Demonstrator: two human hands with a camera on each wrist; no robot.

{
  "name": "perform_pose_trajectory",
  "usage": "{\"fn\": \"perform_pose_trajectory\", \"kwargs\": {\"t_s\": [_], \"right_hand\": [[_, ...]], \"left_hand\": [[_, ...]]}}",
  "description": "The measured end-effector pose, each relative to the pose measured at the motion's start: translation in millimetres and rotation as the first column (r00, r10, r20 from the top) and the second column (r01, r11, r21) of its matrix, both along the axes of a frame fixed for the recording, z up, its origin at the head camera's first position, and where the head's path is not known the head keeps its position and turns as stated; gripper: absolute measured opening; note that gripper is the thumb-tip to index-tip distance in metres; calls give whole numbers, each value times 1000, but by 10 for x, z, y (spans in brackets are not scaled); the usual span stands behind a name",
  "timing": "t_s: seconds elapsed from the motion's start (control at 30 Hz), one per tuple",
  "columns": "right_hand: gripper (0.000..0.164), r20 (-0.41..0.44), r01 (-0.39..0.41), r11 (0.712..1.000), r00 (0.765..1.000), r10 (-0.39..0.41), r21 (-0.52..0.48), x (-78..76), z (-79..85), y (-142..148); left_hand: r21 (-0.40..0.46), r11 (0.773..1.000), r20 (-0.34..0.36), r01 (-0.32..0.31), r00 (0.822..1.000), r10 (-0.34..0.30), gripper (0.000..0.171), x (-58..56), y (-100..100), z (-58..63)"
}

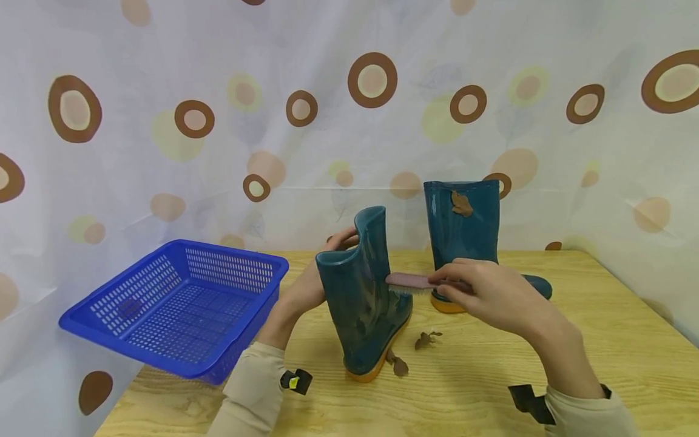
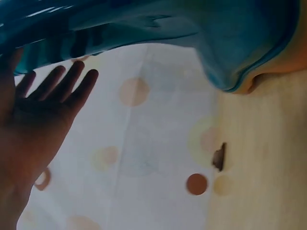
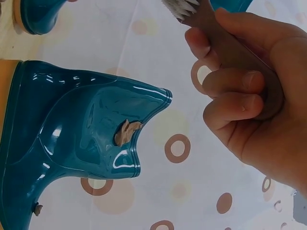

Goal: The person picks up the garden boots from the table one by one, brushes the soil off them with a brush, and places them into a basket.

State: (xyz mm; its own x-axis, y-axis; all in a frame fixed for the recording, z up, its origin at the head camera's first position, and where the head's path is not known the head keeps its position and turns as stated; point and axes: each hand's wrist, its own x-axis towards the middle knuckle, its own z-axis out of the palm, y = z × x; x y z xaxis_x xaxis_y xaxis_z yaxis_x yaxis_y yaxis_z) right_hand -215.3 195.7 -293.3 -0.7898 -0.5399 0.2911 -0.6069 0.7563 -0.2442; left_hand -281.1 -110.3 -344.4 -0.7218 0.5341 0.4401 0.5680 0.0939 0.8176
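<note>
Head view, centre: boot (image 1: 377, 315), likely slick, best held by shaft (image 1: 349, 285); left hand (image 1: 315, 278), grasp unclear; right hand (image 1: 486, 294) grips brush (image 1: 408, 280).

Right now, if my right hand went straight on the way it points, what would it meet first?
Leading with its pink-backed bristle brush, your right hand would likely meet the nearer glossy teal rubber boot first; whether the brush touches it, I cannot tell.

A makeshift indoor workspace was suggested: a wood-grain table (image 1: 464, 388) was backed and closely flanked on either side by a creased, spot-patterned hanging sheet (image 1: 338, 139). Whether a home or studio was shown could not be told.
</note>
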Motion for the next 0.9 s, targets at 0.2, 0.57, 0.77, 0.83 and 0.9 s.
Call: {"fn": "perform_pose_trajectory", "kwargs": {"t_s": [0.2,0.57,0.77,0.83,0.9], "right_hand": [[19,-5,-18,1000,1000,18,19,5,6,8],[19,-26,-25,999,999,26,26,12,18,11],[18,-17,-25,999,1000,25,29,10,13,20],[18,-16,-20,999,1000,21,31,11,12,25],[18,-16,-15,999,1000,15,33,14,12,33]], "left_hand": [[83,996,27,12,1000,-14,54,-99,63,-157],[124,992,48,7,999,-14,56,-94,107,-149],[129,985,-3,-113,993,114,47,-49,156,-104],[130,979,-18,-157,987,161,44,-26,181,-96],[130,971,-36,-201,978,208,42,-8,205,-96]]}}
